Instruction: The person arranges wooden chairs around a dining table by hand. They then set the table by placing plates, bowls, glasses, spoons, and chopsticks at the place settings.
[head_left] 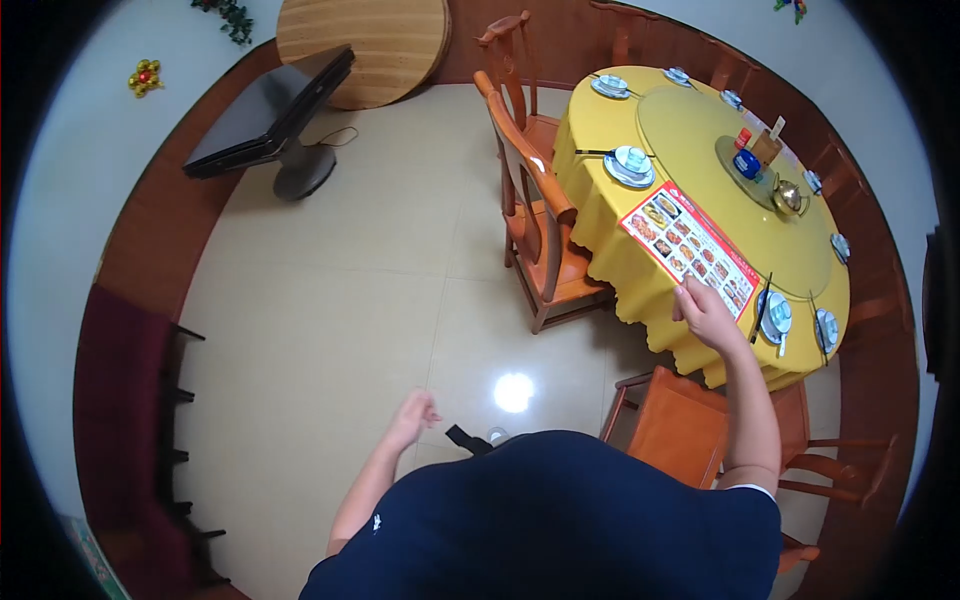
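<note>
At the near edge of the round table, my right hand (706,316) is closed, with thumb and fingertips pinched at the edge of a red-bordered menu sheet (690,246) printed with dish photos. The menu lies over the yellow tablecloth (640,130), between two place settings. Just right of that hand is a bowl (776,314) on a plate, with black chopsticks (761,308) beside it. My left hand (411,420) hangs over the tiled floor, fingers loosely curled and apart, with nothing visible in it. A black strap (466,439) sticks out near my waist.
A glass turntable (690,120) carries a brass teapot (788,197) and condiments. Wooden chairs (540,210) surround the table, one orange seat (680,425) close on my right. A dark screen on a stand (270,110) and a round wooden board (370,45) stand at the far left.
</note>
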